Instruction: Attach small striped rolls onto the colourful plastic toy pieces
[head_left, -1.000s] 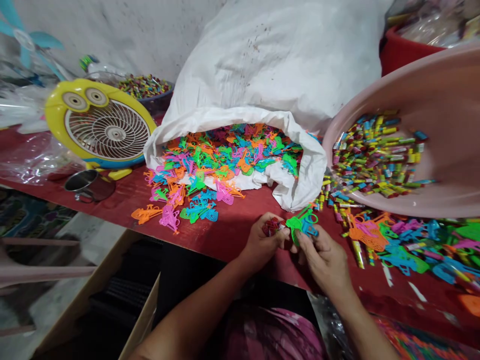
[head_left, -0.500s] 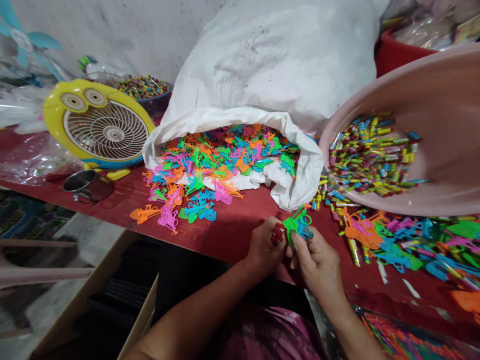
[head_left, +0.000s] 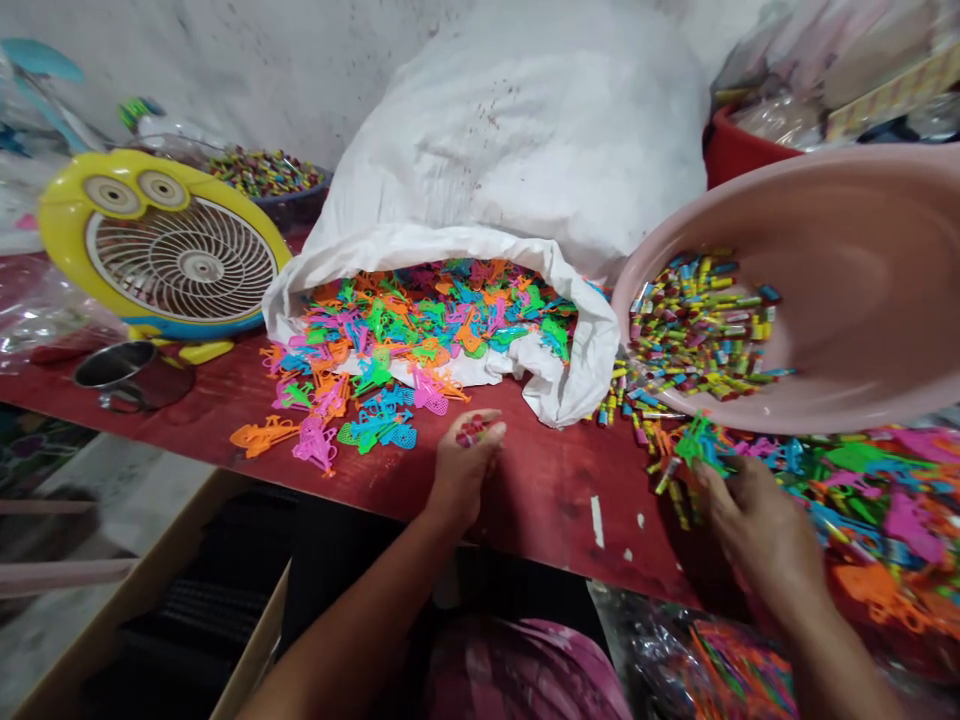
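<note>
My left hand [head_left: 459, 462] is gripping red bits [head_left: 471, 431] near the table's [head_left: 525, 512] front edge; my right hand [head_left: 761, 525] is pinching a green toy [head_left: 692, 440] beside the right-end heap [head_left: 862, 480], seemingly handled; plenty are waiting in the sack [head_left: 600, 350].

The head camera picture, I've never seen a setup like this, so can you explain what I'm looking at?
There's no machine: these are a person's two bare hands, seen from one camera worn on their head, looking forward and down. The left hand holds small red things, too small to make out. The right hand touches green and blue plastic pieces; whether it grips them is unclear. On the red table are a white sack with colorful plastic shapes at its mouth, a yellow fan, a metal cup and a pink basin holding little tubes.
</note>
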